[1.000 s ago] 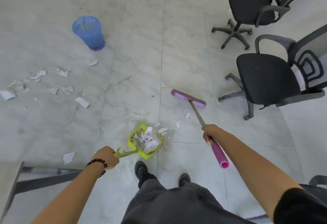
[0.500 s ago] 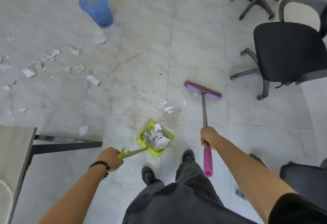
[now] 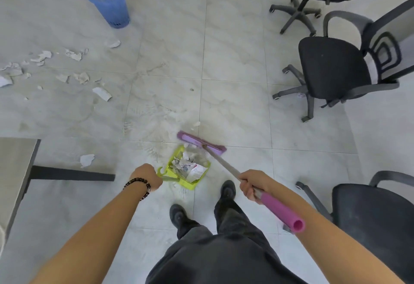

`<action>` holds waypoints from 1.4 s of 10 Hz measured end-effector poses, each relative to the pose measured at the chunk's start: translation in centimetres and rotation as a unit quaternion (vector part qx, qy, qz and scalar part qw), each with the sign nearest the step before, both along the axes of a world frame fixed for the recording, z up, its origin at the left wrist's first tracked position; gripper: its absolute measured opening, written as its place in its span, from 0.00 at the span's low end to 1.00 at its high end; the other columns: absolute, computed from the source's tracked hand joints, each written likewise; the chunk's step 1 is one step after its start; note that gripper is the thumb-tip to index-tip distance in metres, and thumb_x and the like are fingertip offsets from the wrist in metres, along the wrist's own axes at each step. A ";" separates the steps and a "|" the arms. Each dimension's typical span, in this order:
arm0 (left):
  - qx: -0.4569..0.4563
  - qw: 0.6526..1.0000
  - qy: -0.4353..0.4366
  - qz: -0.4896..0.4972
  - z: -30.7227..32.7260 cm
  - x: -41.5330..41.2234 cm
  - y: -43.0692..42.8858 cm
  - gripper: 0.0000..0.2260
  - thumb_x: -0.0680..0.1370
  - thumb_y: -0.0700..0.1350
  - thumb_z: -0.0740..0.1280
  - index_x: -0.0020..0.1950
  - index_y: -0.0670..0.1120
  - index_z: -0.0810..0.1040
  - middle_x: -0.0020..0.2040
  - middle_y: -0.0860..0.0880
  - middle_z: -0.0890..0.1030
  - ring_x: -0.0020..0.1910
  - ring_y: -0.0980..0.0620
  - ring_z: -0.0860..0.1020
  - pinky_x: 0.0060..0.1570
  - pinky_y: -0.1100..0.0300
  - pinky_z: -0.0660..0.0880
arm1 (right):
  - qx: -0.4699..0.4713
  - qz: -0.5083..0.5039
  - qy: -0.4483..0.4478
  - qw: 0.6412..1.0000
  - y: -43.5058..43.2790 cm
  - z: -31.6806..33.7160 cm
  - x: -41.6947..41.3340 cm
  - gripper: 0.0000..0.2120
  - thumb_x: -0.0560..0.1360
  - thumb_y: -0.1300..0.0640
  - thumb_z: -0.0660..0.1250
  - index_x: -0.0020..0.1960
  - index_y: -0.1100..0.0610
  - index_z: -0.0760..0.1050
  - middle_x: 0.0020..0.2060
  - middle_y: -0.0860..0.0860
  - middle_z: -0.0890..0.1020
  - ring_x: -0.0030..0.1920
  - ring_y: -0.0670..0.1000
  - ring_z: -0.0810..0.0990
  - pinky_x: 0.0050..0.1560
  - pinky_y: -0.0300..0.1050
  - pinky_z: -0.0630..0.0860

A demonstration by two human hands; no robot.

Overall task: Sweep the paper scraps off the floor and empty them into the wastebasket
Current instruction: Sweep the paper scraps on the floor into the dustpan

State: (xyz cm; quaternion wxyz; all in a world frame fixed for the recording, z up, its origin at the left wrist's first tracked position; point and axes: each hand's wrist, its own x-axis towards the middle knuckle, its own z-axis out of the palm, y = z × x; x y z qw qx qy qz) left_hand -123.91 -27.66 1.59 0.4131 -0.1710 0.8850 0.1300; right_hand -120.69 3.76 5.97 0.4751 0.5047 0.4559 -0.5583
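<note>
- At the far left edge a grey bench (image 3: 13, 171) juts into view, its dark floor rail running right toward the person's left forearm; one paper scrap (image 3: 87, 160) lies just beyond that rail.
- More scattered paper scraps (image 3: 76, 75) are strewn across the upper-left floor (image 3: 235, 59), with open tile between them and the person.
- The blue wastebasket (image 3: 107, 1) stands upright at the upper left, well apart from the dustpan, with one scrap near its base.
- The left hand (image 3: 146, 177), a beaded bracelet on its wrist, reaches forward and low, arm nearly straight; its fingers (image 3: 156, 180) are wrapped tight around the dustpan's handle.
- The lime-green dustpan (image 3: 179, 171) sits on the floor just ahead of the person's shoes, piled with crumpled paper.
- The purple broom head (image 3: 201, 143) rests against the dustpan's far lip, tilted across it; one small scrap lies just beyond it.
- The right hand (image 3: 254, 184) is held out to the right of the shoes, its fingers (image 3: 246, 190) closed around the broom handle where metal meets the purple grip, whose end points back along the forearm.
- To the right stand black office chairs (image 3: 331, 68), their wheeled bases near the broom's side; another chair sits close by the right elbow, narrowing the room there.
</note>
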 end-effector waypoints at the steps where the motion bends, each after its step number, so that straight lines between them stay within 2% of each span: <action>1: 0.003 1.000 0.014 0.018 0.5 0.1 -0.5 0.08 0.72 0.39 0.64 0.34 0.43 0.70 0.31 0.48 0.72 0.29 0.51 0.71 0.25 0.64 0.64 | -0.019 -0.044 0.005 0.999 0.2 1.4 0.3 0.11 0.80 0.58 0.59 0.39 0.58 0.67 0.24 0.47 0.67 0.16 0.42 0.64 0.16 0.30 0.64; 2: 0.011 0.998 0.023 0.063 0.7 0.5 -1.3 0.09 0.72 0.37 0.64 0.32 0.44 0.67 0.30 0.48 0.71 0.27 0.51 0.68 0.25 0.65 0.62 | -0.005 -0.043 0.023 0.999 -0.5 2.3 -0.1 0.10 0.80 0.57 0.59 0.40 0.57 0.67 0.25 0.46 0.67 0.17 0.41 0.64 0.16 0.30 0.64; 4: 0.040 0.988 0.039 0.145 0.2 0.7 -0.9 0.12 0.70 0.37 0.64 0.29 0.44 0.64 0.26 0.48 0.68 0.24 0.49 0.67 0.25 0.66 0.62 | 0.089 0.034 0.100 0.990 -3.0 0.8 -2.4 0.08 0.79 0.61 0.56 0.41 0.57 0.65 0.22 0.49 0.67 0.16 0.43 0.62 0.17 0.31 0.60; 6: 0.034 0.983 0.038 0.176 -0.4 -0.3 -0.2 0.11 0.69 0.36 0.64 0.29 0.43 0.67 0.26 0.48 0.70 0.24 0.50 0.69 0.25 0.67 0.64 | 0.159 0.168 0.209 0.950 -4.8 -3.2 -6.8 0.07 0.79 0.62 0.56 0.44 0.61 0.70 0.20 0.53 0.70 0.18 0.49 0.66 0.20 0.37 0.63; 7: 0.032 0.982 0.038 0.180 -0.7 -1.1 0.4 0.11 0.70 0.35 0.64 0.29 0.43 0.67 0.27 0.48 0.71 0.24 0.50 0.70 0.25 0.66 0.65 | 0.162 0.224 0.224 0.935 -5.5 -5.3 -8.4 0.08 0.78 0.63 0.53 0.44 0.62 0.69 0.24 0.56 0.70 0.21 0.50 0.68 0.23 0.41 0.66; 8: 0.035 0.983 0.052 0.175 -0.8 -2.0 1.3 0.12 0.72 0.36 0.63 0.30 0.44 0.65 0.28 0.48 0.70 0.26 0.51 0.69 0.25 0.65 0.65 | 0.188 0.352 0.215 0.891 -6.6 -6.7 -8.0 0.14 0.80 0.61 0.53 0.36 0.58 0.66 0.30 0.56 0.72 0.27 0.52 0.71 0.31 0.45 0.71; 9: 0.029 0.984 0.047 0.171 -0.8 -3.0 1.5 0.12 0.72 0.36 0.64 0.31 0.44 0.66 0.29 0.48 0.71 0.26 0.51 0.69 0.25 0.65 0.65 | 0.165 0.439 0.182 0.864 -7.4 -6.3 -5.5 0.11 0.78 0.64 0.56 0.36 0.57 0.66 0.32 0.55 0.72 0.29 0.51 0.72 0.29 0.43 0.71; 10: 0.025 0.986 0.042 0.158 -0.5 -2.9 1.5 0.12 0.72 0.37 0.64 0.30 0.43 0.66 0.27 0.47 0.70 0.25 0.51 0.69 0.24 0.66 0.64 | 0.114 0.461 0.144 0.868 -6.8 -5.2 -2.2 0.09 0.70 0.73 0.61 0.43 0.60 0.69 0.35 0.55 0.72 0.29 0.51 0.73 0.23 0.39 0.69; 11: 0.025 0.988 0.035 0.149 -0.1 -2.6 1.4 0.11 0.71 0.36 0.64 0.29 0.43 0.67 0.26 0.47 0.70 0.24 0.51 0.70 0.23 0.66 0.64 | 0.098 0.406 0.123 0.900 -5.3 -2.8 -1.8 0.09 0.76 0.64 0.59 0.39 0.54 0.67 0.30 0.54 0.72 0.23 0.48 0.71 0.20 0.38 0.67; 12: 0.035 0.987 0.038 0.153 0.2 -2.4 1.2 0.12 0.71 0.37 0.64 0.29 0.43 0.66 0.27 0.47 0.70 0.25 0.50 0.70 0.25 0.66 0.65 | 0.052 0.294 0.054 0.953 -2.8 -1.1 -4.0 0.10 0.78 0.62 0.58 0.39 0.55 0.66 0.25 0.49 0.69 0.18 0.42 0.65 0.19 0.33 0.62; 13: 0.042 0.986 0.044 0.154 0.4 -2.0 0.9 0.11 0.72 0.39 0.66 0.32 0.43 0.67 0.29 0.47 0.72 0.29 0.48 0.73 0.28 0.64 0.68 | 0.025 0.139 0.004 0.990 -0.4 2.0 -6.0 0.07 0.80 0.58 0.60 0.43 0.57 0.68 0.24 0.47 0.68 0.18 0.41 0.65 0.17 0.31 0.64; 14: 0.041 0.986 0.046 0.155 0.6 -1.5 0.5 0.11 0.72 0.38 0.65 0.31 0.43 0.66 0.29 0.47 0.71 0.27 0.49 0.71 0.26 0.65 0.67 | 0.010 0.083 0.013 0.996 -0.3 3.6 -6.3 0.07 0.80 0.57 0.61 0.45 0.57 0.68 0.26 0.46 0.67 0.18 0.41 0.65 0.15 0.32 0.65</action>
